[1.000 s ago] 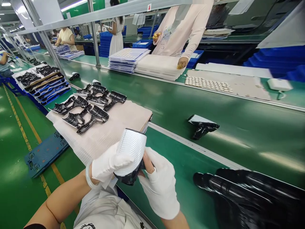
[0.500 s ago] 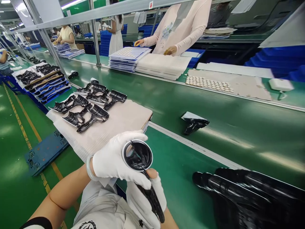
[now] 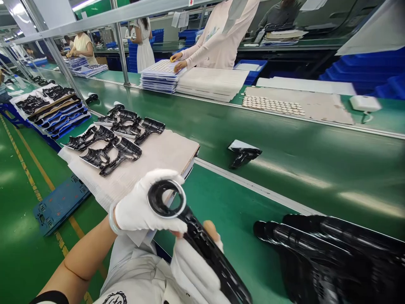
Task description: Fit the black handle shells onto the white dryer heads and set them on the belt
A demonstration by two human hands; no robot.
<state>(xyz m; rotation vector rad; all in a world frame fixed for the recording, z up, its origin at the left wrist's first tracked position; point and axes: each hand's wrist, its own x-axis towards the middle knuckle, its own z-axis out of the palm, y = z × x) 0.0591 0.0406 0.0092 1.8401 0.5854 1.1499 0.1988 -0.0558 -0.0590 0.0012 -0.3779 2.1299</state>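
Note:
In a white glove, my left hand (image 3: 147,204) is wrapped round the ring-shaped head of a black plastic housing (image 3: 209,242) with a silver rim. My right hand (image 3: 196,264), gloved with bare fingertips, grips the same housing along its handle, which points down to the right. Left of my hands, several black half shells (image 3: 122,154) lie on a pale sheet (image 3: 171,147) with their inner sides up. Glossy black housings (image 3: 329,249) lie at the lower right.
A white-and-black part (image 3: 243,153) lies on the green belt (image 3: 294,156). Across it, a person in pink (image 3: 218,42) handles a stack of sheets (image 3: 161,76). Stacked trays (image 3: 63,112) stand at the left, and a metal frame post (image 3: 121,50) rises behind the shells.
The housing has turned in my hands, so its ring and longer handle show more. The part on the belt sits further left. The person in pink has brought both hands to the stack.

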